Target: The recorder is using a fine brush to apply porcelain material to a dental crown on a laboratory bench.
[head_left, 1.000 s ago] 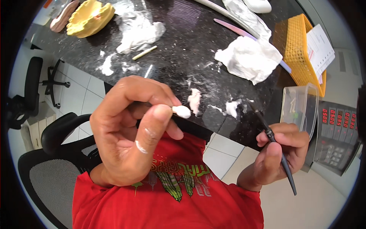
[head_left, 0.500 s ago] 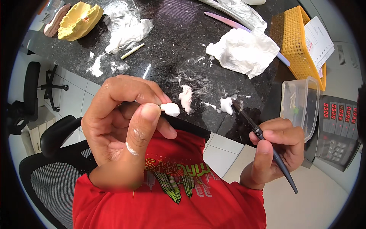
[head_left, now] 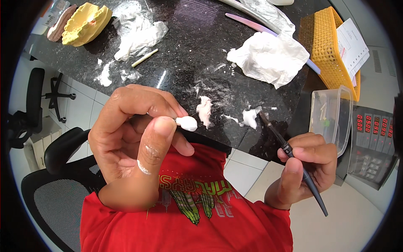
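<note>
Between the thumb and fingers of my left hand [head_left: 138,134] is a small white, rounded, tooth-like piece [head_left: 187,124], its narrow end toward the fingertips. My right hand [head_left: 310,161] grips a dark-handled fine brush [head_left: 308,180] like a pen. The brush tip is right beside a white paste blob [head_left: 250,117] on the black speckled counter [head_left: 189,54]; I cannot tell whether they touch. Left of that blob lies a pinkish paste smear [head_left: 204,111]. Some white residue marks my left thumb.
Crumpled white tissues [head_left: 270,56] lie behind, near a purple-pink curved stick [head_left: 247,22]. A yellow dental cast [head_left: 86,25] sits far left, with a short pale green stick [head_left: 145,58] nearer. On the right are a yellow basket [head_left: 323,46], a clear plastic box [head_left: 331,122] and a control panel [head_left: 373,143].
The brush and my right hand have shifted slightly right and down. The left hand and its white piece have barely moved; the whole view has shifted a little.
</note>
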Action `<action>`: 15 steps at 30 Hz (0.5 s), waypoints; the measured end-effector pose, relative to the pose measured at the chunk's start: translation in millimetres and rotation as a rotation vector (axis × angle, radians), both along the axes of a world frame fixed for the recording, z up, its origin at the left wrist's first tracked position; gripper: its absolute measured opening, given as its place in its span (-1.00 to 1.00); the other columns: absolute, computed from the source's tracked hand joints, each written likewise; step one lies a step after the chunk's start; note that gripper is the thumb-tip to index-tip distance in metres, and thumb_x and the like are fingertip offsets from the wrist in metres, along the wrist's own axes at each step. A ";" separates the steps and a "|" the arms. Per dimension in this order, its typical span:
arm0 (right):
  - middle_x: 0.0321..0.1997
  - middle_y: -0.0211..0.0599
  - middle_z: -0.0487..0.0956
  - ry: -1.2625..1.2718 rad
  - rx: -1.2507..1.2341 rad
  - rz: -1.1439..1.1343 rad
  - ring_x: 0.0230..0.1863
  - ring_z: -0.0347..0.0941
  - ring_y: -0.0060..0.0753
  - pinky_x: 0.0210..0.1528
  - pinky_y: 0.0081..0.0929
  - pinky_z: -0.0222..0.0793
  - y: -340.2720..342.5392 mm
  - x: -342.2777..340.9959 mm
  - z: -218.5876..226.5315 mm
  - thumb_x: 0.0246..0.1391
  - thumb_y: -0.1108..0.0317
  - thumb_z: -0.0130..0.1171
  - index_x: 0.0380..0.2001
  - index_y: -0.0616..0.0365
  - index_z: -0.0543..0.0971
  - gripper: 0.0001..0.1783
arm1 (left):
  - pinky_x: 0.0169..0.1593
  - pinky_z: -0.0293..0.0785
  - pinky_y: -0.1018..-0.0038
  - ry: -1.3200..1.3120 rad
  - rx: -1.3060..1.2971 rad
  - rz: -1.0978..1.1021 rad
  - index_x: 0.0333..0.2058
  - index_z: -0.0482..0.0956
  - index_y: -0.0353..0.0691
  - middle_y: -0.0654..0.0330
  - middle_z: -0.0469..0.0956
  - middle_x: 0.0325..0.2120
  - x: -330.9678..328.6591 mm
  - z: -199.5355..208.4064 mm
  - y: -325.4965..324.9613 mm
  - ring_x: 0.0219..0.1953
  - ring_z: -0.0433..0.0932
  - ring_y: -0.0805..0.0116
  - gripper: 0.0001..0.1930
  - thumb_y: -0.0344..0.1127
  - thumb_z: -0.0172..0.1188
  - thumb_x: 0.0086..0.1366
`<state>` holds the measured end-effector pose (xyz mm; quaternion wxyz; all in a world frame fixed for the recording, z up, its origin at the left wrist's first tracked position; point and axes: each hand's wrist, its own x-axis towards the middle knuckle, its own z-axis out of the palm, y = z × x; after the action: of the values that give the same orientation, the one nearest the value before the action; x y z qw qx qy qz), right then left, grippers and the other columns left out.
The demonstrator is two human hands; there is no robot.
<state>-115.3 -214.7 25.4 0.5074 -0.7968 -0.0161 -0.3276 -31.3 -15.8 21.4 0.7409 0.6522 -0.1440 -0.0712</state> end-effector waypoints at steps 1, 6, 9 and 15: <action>-0.56 -0.15 0.53 0.002 0.002 0.005 -0.62 0.47 -0.45 -0.56 -0.68 0.34 0.3 1.3 -0.7 -0.12 0.53 0.27 -0.43 0.29 0.48 -0.83 | -0.59 0.50 0.68 0.002 0.002 0.005 -0.33 0.32 -0.40 0.03 0.35 -0.35 0.3 -0.3 0.2 -0.50 0.37 0.55 -0.79 -0.30 -0.03 0.31; -0.55 -0.16 0.52 -0.018 0.004 0.091 -0.63 0.45 -0.46 -0.57 -0.67 0.31 -2.3 4.4 -2.9 -0.12 0.51 0.26 -0.42 0.29 0.47 -0.82 | -0.59 0.48 0.68 0.017 0.007 0.013 -0.34 0.34 -0.40 0.04 0.36 -0.36 0.6 -0.7 3.8 -0.54 0.39 0.54 -0.79 -0.31 -0.02 0.31; -0.55 -0.17 0.49 -0.065 0.094 0.101 -0.63 0.43 -0.46 -0.58 -0.67 0.31 -2.8 3.5 -1.4 -0.11 0.51 0.24 -0.41 0.27 0.48 -0.83 | -0.58 0.47 0.67 0.050 -0.026 -0.005 -0.34 0.34 -0.40 0.03 0.38 -0.37 0.4 1.7 3.0 -0.59 0.41 0.52 -0.79 -0.31 -0.01 0.30; -0.53 -0.24 0.47 -0.106 -0.101 0.247 -0.62 0.41 -0.44 -0.60 -0.61 0.35 4.2 1.4 4.0 -0.15 0.43 0.30 -0.37 0.16 0.52 -0.78 | -0.55 0.44 0.66 0.046 0.000 -0.043 -0.34 0.37 -0.42 -0.01 0.42 -0.38 3.0 5.5 6.3 -0.63 0.48 0.45 -0.81 -0.35 0.01 0.29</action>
<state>-113.9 -210.5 29.4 0.5016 -0.7948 -0.1573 -0.3033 -28.3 -9.5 27.0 0.7423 0.6471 -0.1411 -0.1020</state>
